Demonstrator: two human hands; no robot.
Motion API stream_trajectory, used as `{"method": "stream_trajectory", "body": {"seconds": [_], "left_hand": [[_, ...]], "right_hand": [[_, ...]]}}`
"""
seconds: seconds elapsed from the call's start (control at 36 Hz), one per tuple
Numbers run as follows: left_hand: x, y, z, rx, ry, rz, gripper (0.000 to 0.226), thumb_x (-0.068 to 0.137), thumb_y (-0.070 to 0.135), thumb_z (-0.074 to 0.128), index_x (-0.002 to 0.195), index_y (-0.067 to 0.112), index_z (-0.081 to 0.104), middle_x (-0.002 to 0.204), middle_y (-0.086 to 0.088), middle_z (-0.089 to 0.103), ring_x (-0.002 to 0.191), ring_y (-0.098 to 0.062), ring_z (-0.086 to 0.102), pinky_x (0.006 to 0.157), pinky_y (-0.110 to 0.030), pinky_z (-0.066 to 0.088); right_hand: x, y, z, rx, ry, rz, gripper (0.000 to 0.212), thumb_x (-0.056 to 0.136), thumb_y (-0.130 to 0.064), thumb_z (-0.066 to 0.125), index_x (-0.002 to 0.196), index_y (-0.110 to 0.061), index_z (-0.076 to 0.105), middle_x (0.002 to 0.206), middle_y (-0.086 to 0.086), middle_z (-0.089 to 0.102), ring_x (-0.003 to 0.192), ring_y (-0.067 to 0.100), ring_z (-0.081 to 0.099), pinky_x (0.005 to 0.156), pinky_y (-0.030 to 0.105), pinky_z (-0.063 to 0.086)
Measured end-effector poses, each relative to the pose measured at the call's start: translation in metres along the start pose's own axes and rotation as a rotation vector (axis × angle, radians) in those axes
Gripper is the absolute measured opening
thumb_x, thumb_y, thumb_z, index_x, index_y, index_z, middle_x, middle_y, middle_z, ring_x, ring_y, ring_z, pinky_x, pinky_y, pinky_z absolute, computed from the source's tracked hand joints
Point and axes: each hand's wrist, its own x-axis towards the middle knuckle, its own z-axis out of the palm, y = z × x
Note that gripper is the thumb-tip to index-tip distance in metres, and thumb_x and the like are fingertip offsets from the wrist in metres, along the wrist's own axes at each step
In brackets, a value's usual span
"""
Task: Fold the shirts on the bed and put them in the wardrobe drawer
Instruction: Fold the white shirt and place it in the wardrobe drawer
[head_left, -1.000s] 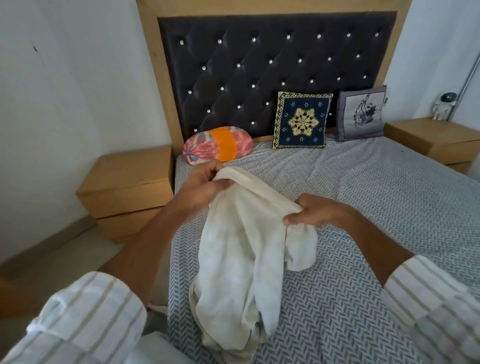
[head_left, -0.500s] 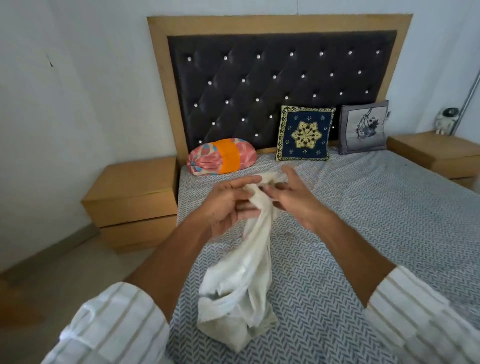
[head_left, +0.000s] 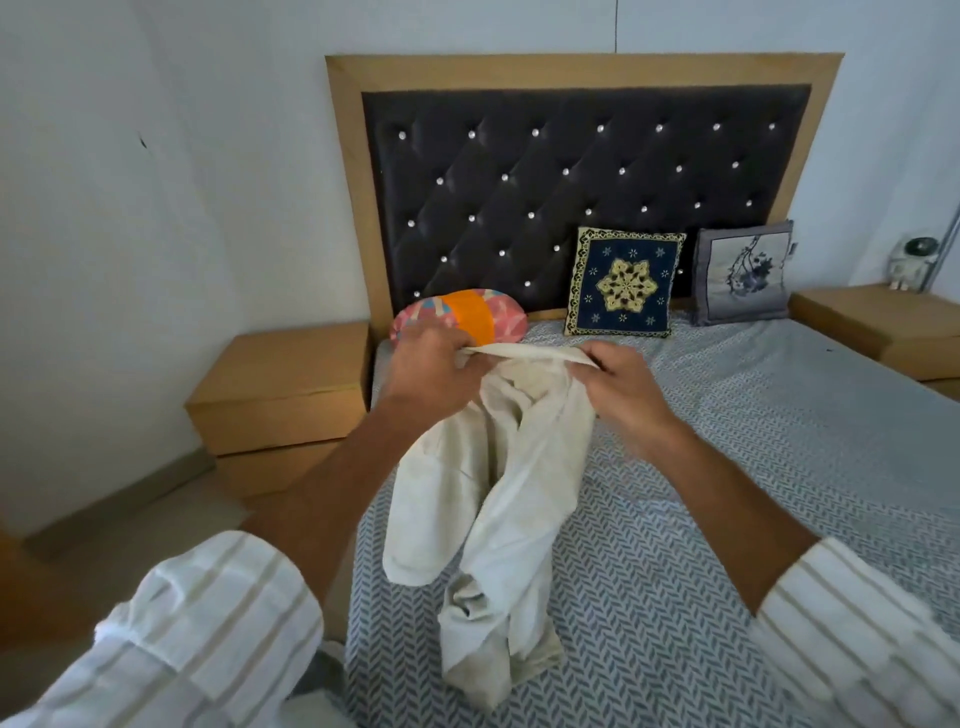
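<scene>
Dark tufted headboard (head_left: 519, 182) in a wooden frame, studded with shiny buttons. 3 cushions along its foot: pink-and-orange bolster (head_left: 498, 314) at left, navy square cushion (head_left: 623, 283) with a yellow star motif in the middle, grey floral cushion (head_left: 743, 273) at right. 2 wooden nightstands: left nightstand (head_left: 280, 395), right nightstand (head_left: 883, 322). Small white figurine (head_left: 911, 262) stands on the right one.

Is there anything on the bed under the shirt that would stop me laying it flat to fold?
Nothing visible does. Both the left hand and right hand grip the cream shirt, and the bedsheet below it is bare. The three cushions sit back by the headboard.
</scene>
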Motion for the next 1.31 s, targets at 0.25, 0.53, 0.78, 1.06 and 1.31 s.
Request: {"method": "stream_trajectory", "body": {"seconds": [0.25, 0.53, 0.78, 1.06, 1.31], "left_hand": [[-0.012, -0.008, -0.007, -0.566, -0.203, -0.104, 0.046, 0.078, 0.053, 0.076, 0.103, 0.015, 0.067, 0.105, -0.011, 0.072, 0.1, -0.03, 0.068, 0.091, -0.052, 0.054], [-0.013, -0.008, -0.032, -0.207, -0.046, -0.09, 0.032, 0.085, 0.037, 0.071, 0.115, 0.029, 0.074, 0.115, -0.001, 0.072, 0.109, -0.025, 0.065, 0.095, -0.038, 0.054], [-0.032, -0.017, -0.038, -0.434, -0.108, -0.324, 0.025, 0.095, 0.031, 0.062, 0.11, 0.013, 0.072, 0.1, -0.01, 0.067, 0.097, -0.029, 0.062, 0.08, -0.031, 0.043], [-0.035, -0.012, -0.027, -0.446, -0.219, -0.21, 0.034, 0.07, 0.047, 0.082, 0.094, 0.033, 0.064, 0.101, 0.003, 0.066, 0.094, -0.016, 0.064, 0.077, -0.029, 0.054], [-0.024, -0.032, -0.056, 0.087, -0.465, -0.066, 0.032, 0.085, 0.011, 0.065, 0.113, 0.025, 0.06, 0.107, 0.003, 0.055, 0.089, -0.014, 0.056, 0.063, -0.018, 0.042]], "right_hand": [[0.006, -0.028, -0.02, -0.107, -0.18, -0.118, 0.027, 0.077, -0.032, 0.082, 0.091, -0.032, 0.06, 0.096, -0.01, 0.064, 0.084, 0.008, 0.062, 0.064, 0.019, 0.046], [0.003, -0.021, -0.035, -0.962, -0.155, -0.126, 0.04, 0.078, -0.018, 0.068, 0.111, -0.035, 0.053, 0.107, -0.008, 0.06, 0.096, 0.02, 0.057, 0.081, 0.039, 0.053], [-0.001, -0.021, -0.048, -0.026, -0.109, 0.312, 0.015, 0.085, -0.016, 0.075, 0.099, -0.016, 0.07, 0.103, 0.007, 0.072, 0.09, 0.021, 0.068, 0.062, 0.032, 0.06], [0.004, -0.028, -0.04, -0.314, -0.161, 0.079, 0.013, 0.086, -0.02, 0.066, 0.098, -0.025, 0.063, 0.089, -0.003, 0.066, 0.073, 0.012, 0.059, 0.06, 0.03, 0.048], [0.01, -0.024, -0.07, -0.657, -0.213, 0.105, 0.025, 0.087, -0.01, 0.06, 0.108, -0.019, 0.069, 0.088, 0.0, 0.066, 0.068, 0.014, 0.058, 0.056, 0.026, 0.047]]}}
